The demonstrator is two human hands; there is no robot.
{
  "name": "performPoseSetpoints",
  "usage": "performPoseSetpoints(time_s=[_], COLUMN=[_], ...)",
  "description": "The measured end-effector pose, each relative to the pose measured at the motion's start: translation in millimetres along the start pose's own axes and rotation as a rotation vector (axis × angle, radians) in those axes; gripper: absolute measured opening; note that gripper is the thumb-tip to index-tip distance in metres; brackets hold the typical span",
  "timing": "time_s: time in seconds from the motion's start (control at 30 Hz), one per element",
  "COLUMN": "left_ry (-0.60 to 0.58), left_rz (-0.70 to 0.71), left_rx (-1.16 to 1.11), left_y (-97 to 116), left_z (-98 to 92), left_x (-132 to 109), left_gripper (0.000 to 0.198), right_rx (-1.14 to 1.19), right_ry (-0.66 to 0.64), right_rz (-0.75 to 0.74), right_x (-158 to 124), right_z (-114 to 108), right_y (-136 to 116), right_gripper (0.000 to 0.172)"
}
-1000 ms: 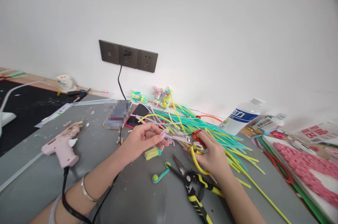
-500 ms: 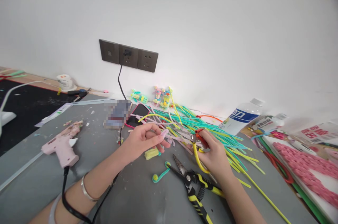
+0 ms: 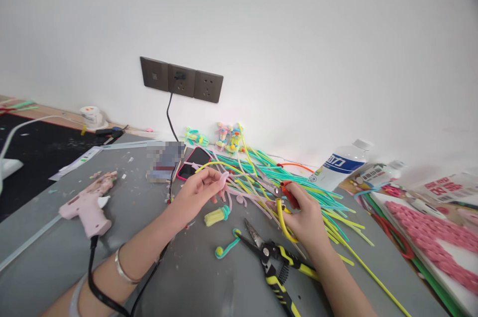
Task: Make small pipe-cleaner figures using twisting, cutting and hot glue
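Observation:
My left hand [image 3: 197, 195] pinches a pale pink pipe cleaner [image 3: 224, 179], which is curled over at the fingertips. My right hand [image 3: 305, 215] grips a pair of scissors [image 3: 281, 220] by its orange and yellow handles. The scissor blades are apart and point up and left, over a spread of green, yellow and pink pipe cleaners [image 3: 298, 177]. Under my left hand lies a short yellow bundle with a teal band [image 3: 215, 216]. Nearer to me is a teal strip with coiled yellow ends [image 3: 228, 249]. Black and yellow pruning shears [image 3: 266, 253] touch it.
A pink glue gun [image 3: 87, 207] lies on the left, its cord crossing my left forearm. Small pipe cleaner figures [image 3: 228, 137] stand by the wall. A phone [image 3: 194, 161] lies behind my left hand. Bottles [image 3: 345, 165] and a pink braided piece [image 3: 429, 237] are at right.
My left hand has shifted slightly left and up with the pink pipe cleaner, uncovering more of the yellow bundle. My right hand and the scissors have moved slightly right.

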State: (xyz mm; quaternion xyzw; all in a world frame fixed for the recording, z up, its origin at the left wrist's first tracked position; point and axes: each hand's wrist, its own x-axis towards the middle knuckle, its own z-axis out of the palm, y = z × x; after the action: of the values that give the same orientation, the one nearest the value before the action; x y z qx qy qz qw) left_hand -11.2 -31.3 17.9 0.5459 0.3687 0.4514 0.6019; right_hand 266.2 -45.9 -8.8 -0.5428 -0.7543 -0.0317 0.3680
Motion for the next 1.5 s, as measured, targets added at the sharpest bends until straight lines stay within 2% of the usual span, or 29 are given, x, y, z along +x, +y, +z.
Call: performPoseSetpoints(time_s=[0.13,0.23,0.33,0.47,0.63,0.8,0.9,0.97,1.03,1.1,1.17,1.27,1.37,1.5], left_ry=[0.067,0.082,0.083,0.075,0.039,-0.023,-0.029,-0.03,-0.034,-0.042,-0.046,-0.047,-0.038,-0.03], left_rz=[0.013,0.017,0.015,0.019,0.034,0.061,0.071,0.069,0.07,0.068,0.058,0.042,0.044,0.047], left_rx=[0.014,0.001,-0.013,-0.01,0.01,0.033,0.051,0.055,0.053,0.057,0.064,0.067,0.063,0.072], left_y=[-1.2,0.0,0.6,-1.8,-5.3,-7.4,-8.6,-9.2,-9.3,-8.8,-7.6,-5.1,-2.6,-1.3], left_z=[-4.1,-4.9,-4.3,-4.6,-6.1,-6.2,-5.7,-5.3,-4.9,-4.4,-3.8,-2.9,-2.4,-2.4], left_x=[2.3,3.7,4.8,6.0,6.9,8.0,8.3,8.3,8.0,7.7,7.4,7.1,6.8,6.5], left_gripper=[0.032,0.034,0.039,0.039,0.035,0.032,0.03,0.03,0.031,0.031,0.032,0.034,0.034,0.034], right_rx=[-0.018,-0.035,-0.098,-0.179,-0.263,-0.268,-0.31,-0.36,-0.328,-0.083,0.156,0.281,0.288,0.284], right_ry=[0.096,0.19,0.205,0.096,-0.09,-0.232,-0.322,-0.306,-0.176,-0.083,-0.083,-0.077,-0.06,-0.026], right_rz=[0.114,0.305,0.469,0.621,0.719,0.636,0.653,0.654,0.551,0.382,0.205,0.017,-0.114,-0.224], right_x=[3.3,4.6,0.1,-15.4,-35.2,-42.3,-36.6,-27.4,-14.3,1.1,16.3,33.3,40.2,36.1], right_z=[-7.4,-20.7,-36.8,-49.7,-46.2,-42.8,-50.2,-55.7,-57.2,-51.9,-40.4,-18.7,-1.3,13.1], right_y=[9.6,24.6,42.0,58.7,72.0,84.9,78.3,61.6,35.1,2.6,-29.5,-63.8,-76.3,-72.6], right_gripper=[0.028,0.035,0.04,0.041,0.039,0.045,0.042,0.038,0.035,0.034,0.029,0.021,0.019,0.02])
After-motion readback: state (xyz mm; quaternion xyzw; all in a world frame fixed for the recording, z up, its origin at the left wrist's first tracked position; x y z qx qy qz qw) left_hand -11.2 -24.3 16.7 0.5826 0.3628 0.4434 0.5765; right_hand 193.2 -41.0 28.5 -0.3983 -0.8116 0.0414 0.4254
